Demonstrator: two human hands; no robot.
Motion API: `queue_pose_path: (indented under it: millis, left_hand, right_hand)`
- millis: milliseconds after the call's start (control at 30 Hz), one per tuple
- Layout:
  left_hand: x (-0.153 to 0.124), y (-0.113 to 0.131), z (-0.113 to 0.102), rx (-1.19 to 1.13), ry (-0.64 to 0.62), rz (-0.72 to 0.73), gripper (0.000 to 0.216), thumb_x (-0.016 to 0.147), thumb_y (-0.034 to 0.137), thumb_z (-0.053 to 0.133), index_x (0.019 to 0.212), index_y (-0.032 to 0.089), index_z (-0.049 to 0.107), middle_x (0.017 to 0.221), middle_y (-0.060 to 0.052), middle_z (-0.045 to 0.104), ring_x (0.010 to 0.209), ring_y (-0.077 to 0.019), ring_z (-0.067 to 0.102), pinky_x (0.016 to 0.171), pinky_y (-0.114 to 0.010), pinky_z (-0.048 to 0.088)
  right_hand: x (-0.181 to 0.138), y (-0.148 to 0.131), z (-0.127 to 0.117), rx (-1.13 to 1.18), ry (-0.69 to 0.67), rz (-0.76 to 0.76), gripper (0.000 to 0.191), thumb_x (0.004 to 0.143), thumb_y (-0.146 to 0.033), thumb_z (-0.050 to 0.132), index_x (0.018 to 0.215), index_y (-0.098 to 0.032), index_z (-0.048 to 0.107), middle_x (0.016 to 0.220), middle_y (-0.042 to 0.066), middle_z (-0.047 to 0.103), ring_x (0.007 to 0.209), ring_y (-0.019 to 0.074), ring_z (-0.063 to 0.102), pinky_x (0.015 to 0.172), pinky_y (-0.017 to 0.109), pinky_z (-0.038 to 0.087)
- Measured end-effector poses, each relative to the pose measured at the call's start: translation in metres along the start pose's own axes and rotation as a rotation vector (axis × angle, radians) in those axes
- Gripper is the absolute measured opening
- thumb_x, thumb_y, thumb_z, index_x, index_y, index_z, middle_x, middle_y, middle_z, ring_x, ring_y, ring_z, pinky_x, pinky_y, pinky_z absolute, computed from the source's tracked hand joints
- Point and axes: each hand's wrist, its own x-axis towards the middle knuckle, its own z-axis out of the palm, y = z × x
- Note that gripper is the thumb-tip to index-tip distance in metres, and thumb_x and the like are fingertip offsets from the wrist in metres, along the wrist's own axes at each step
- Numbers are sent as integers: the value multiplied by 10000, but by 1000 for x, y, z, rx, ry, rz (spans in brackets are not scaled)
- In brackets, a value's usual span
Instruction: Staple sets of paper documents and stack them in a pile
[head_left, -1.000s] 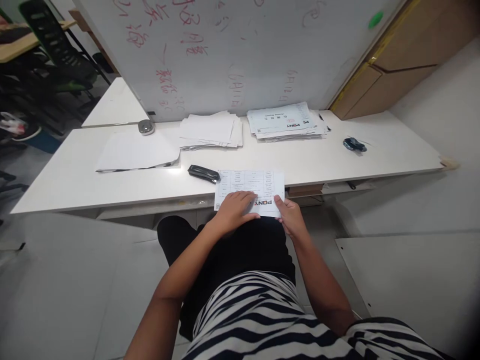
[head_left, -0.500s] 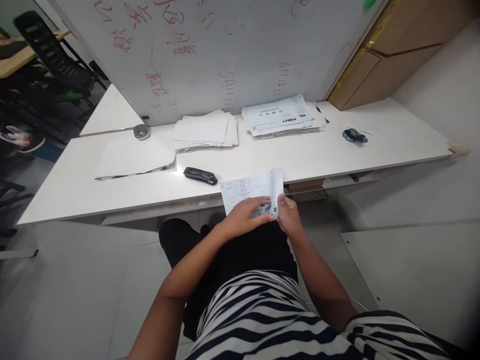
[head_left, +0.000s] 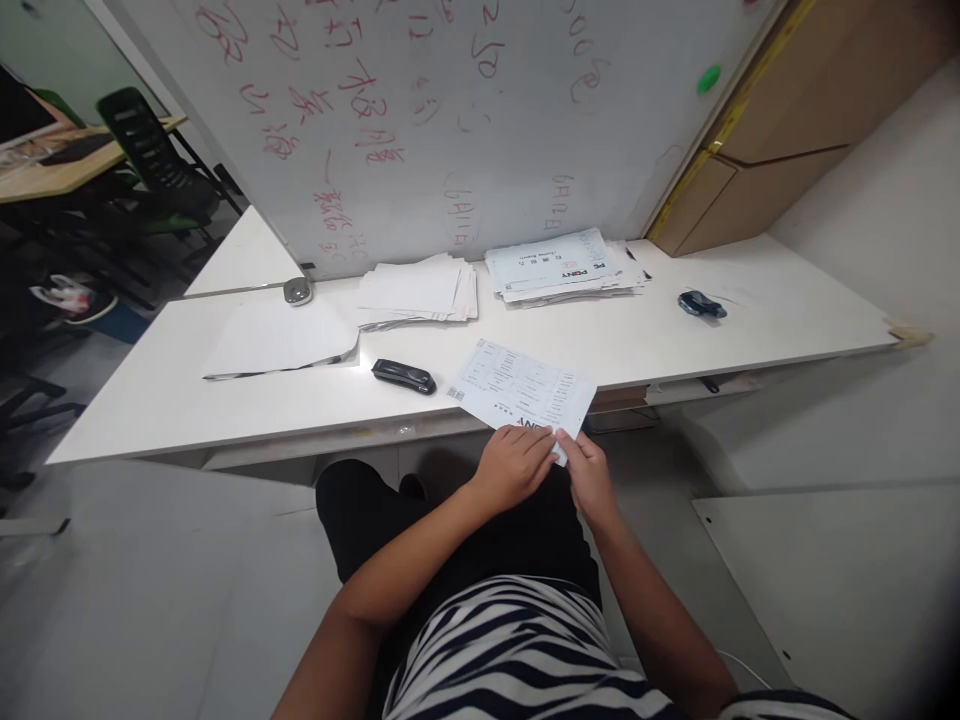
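Note:
A printed form sheet (head_left: 525, 390) lies skewed across the near edge of the white table (head_left: 675, 340), its near end hanging over the edge. My left hand (head_left: 516, 465) pinches that near end, fingers closed on the paper. My right hand (head_left: 591, 475) grips the same corner from the right, thumb on top. A black stapler (head_left: 405, 376) rests on the table just left of the sheet.
Toward the back of the table sit a stack of blank papers (head_left: 420, 292), a pile of printed forms (head_left: 562, 270) and a loose white sheet (head_left: 281, 340). A dark small object (head_left: 701, 304) lies at right. A whiteboard (head_left: 450, 120) stands behind; office chairs are at far left.
The sheet has swung from lying square to slanting, its far end now pointing left. Both hands have come together at its near corner.

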Motion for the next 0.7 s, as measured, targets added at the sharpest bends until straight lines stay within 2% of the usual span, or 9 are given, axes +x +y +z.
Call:
queue_pose_path:
  millis: [100, 200, 300, 367, 400, 467, 567, 633, 700]
  left_hand:
    - [1, 1, 1, 13, -22, 56, 371, 952, 343, 425, 1270, 211, 564, 1289, -94, 619, 1153, -227, 584, 924, -407, 456]
    - [-1, 3, 1, 43, -83, 135, 328, 952, 353, 426, 1184, 219, 615, 1260, -81, 639, 1182, -240, 559, 966, -436, 425]
    - [-9, 5, -2, -36, -144, 216, 286, 950, 344, 432, 1082, 227, 656, 1121, -59, 705, 1075, -194, 616, 982, -409, 426]
    - [-17, 4, -8, -120, -118, 187, 247, 938, 331, 459, 1038, 245, 667, 1052, -40, 724, 1003, -165, 643, 955, -375, 455]
    - [-21, 1, -12, -145, -66, 126, 227, 927, 323, 478, 1034, 257, 666, 1054, -38, 723, 1006, -167, 643, 945, -376, 466]
    - [-27, -7, -21, -160, 125, -85, 227, 906, 312, 510, 1087, 277, 643, 1128, -52, 694, 1097, -201, 613, 969, -421, 467]
    - [-30, -25, -37, -250, 451, -498, 432, 872, 361, 573, 1289, 275, 505, 1318, -101, 576, 1218, -246, 543, 998, -468, 463]
    - [-28, -35, -51, -461, 505, -678, 606, 829, 421, 630, 1369, 251, 413, 1344, -126, 552, 1187, -251, 571, 955, -440, 506]
    - [-21, -41, -67, -707, 403, -721, 609, 797, 465, 660, 1322, 218, 476, 1249, -121, 626, 1092, -248, 632, 901, -410, 542]
  right_hand:
    - [4, 0, -2, 173, -55, 110, 411, 726, -445, 734, 1066, -218, 693, 1072, 71, 724, 996, 262, 669, 876, 412, 540]
    - [9, -2, -1, 246, -116, 159, 481, 711, -404, 751, 1152, -241, 646, 1136, 64, 705, 1015, 256, 669, 877, 409, 549]
    - [14, -2, -4, 215, -138, 195, 505, 688, -383, 779, 1149, -228, 643, 1141, 72, 705, 1040, 267, 661, 925, 436, 527]
    - [18, -1, -10, 116, -87, 166, 481, 688, -394, 785, 1119, -222, 658, 1128, 72, 711, 1041, 273, 659, 953, 457, 507]
    - [20, -1, -15, 52, -58, 136, 462, 695, -407, 780, 1103, -222, 668, 1124, 70, 712, 1043, 276, 657, 964, 466, 497]
    - [24, -5, -26, -70, -50, 85, 432, 710, -431, 768, 1082, -225, 688, 1134, 67, 709, 1058, 283, 649, 980, 480, 481]
    - [28, -21, -40, -162, -176, 32, 412, 716, -452, 761, 1060, -229, 713, 1133, 65, 709, 1068, 292, 642, 974, 485, 481]
    - [31, -38, -42, -189, -269, -14, 390, 703, -454, 771, 1019, -229, 731, 1077, 63, 727, 1039, 293, 652, 953, 476, 495]
    - [35, -56, -38, -222, -327, -74, 341, 690, -454, 779, 941, -224, 752, 983, 62, 745, 983, 298, 668, 918, 471, 512]
